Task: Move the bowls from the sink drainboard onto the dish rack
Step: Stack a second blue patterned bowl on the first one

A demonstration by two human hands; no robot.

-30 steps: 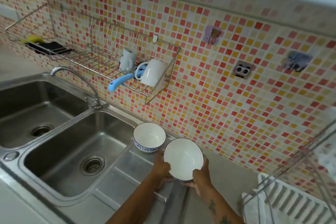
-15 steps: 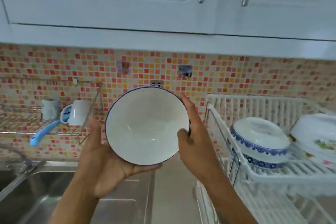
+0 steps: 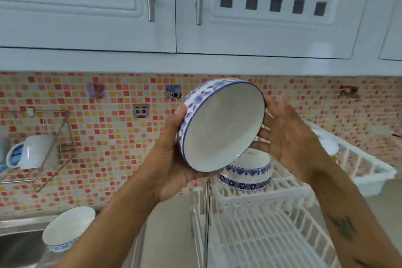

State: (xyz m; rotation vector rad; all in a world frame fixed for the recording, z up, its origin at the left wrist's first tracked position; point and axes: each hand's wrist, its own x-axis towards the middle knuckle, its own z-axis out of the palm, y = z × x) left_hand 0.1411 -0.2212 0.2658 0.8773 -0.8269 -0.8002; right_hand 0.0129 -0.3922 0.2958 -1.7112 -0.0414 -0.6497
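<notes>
A white bowl with blue flower print (image 3: 221, 126) is held up in the air, tilted on its side with its mouth facing right and toward me. My left hand (image 3: 171, 156) grips its left wall and base. My right hand (image 3: 287, 137) has its fingers spread against the bowl's right rim, palm open. Below the bowl lies the white plastic dish rack (image 3: 261, 220), with an upturned blue-patterned bowl (image 3: 248, 172) on its upper tier. A second white bowl (image 3: 67, 228) sits on the steel drainboard (image 3: 19, 224) at lower left.
A wall-mounted wire rack (image 3: 54, 150) at left holds a white mug (image 3: 32, 152). White cupboards (image 3: 195, 6) hang overhead. The mosaic tile wall (image 3: 121, 137) is close behind. A grey counter strip (image 3: 169, 235) separates the sink from the dish rack.
The bowl has moved right and over the dish rack and turned its mouth toward the right. My right hand has loosened from a grip to spread fingers. The view has swung right.
</notes>
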